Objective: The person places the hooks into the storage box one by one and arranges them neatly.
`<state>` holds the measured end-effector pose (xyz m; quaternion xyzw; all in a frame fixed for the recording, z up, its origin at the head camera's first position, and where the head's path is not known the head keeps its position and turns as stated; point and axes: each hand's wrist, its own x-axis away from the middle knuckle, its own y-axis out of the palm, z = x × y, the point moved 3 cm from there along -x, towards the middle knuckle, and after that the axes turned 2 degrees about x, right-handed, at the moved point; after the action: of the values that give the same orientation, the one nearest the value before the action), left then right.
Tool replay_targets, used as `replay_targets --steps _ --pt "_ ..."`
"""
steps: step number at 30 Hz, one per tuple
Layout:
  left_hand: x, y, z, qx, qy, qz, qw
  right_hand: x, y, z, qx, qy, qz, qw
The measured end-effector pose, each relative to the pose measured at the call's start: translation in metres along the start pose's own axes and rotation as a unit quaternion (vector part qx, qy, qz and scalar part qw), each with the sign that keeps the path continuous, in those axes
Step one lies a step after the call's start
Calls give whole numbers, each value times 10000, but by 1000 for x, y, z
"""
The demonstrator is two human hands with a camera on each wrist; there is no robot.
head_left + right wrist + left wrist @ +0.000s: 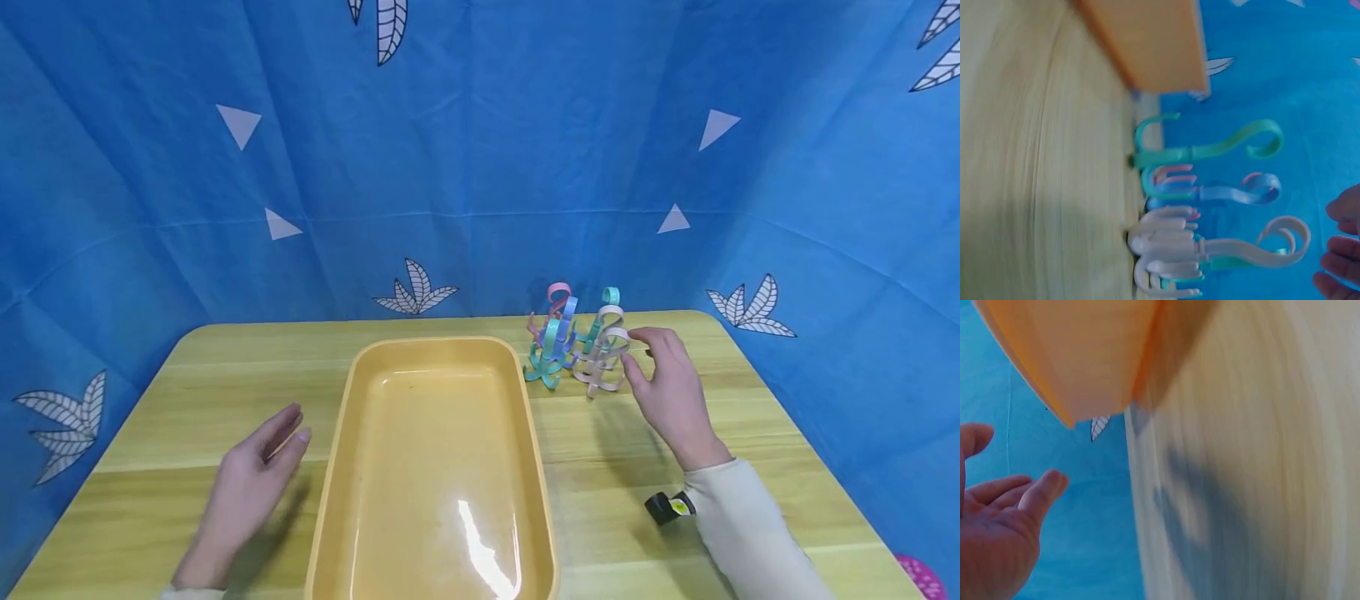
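Note:
Several plastic multi-claw hanging hooks stand in a cluster at the back right of the table in the head view. They include a pink hook (558, 288), a blue hook (567, 312), a front green hook (551, 342) and a pale hook (597, 364) nearest the right hand. My right hand (675, 396) is beside the pale hook's curled top, thumb and fingers apart. In the right wrist view a gap shows between those fingertips and the pale hook (1232, 249). Left of the tray, my left hand (243, 492) hovers over the table with relaxed fingers, holding nothing.
A yellow rectangular tray (427, 467) lies between the hands, its far right corner close to the hooks. Beneath is a wood-grain table (255, 358). A blue cloth (480, 167) with leaf prints hangs behind and along both sides.

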<state>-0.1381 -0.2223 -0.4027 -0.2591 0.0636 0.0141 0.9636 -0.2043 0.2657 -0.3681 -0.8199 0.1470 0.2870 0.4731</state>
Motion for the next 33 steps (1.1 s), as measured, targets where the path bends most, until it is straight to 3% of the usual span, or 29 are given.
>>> replay_targets --steps 4,8,14,22,33 --pt "-4 9 0 401 -145 -302 9986 -10 5 7 -228 120 -280 9993" --pt "-6 18 0 740 -362 -500 9953 -15 10 14 -552 598 -673 9944" --pt "-6 24 -1 891 -765 -180 9929 -19 15 20 -835 985 -918 9874" --pt "-3 30 -5 1028 -1036 -186 9891 -23 24 23 -1090 917 -773 9868" --pt "-7 35 -6 944 -959 -277 9905 -29 18 25 -945 602 -823 9903"
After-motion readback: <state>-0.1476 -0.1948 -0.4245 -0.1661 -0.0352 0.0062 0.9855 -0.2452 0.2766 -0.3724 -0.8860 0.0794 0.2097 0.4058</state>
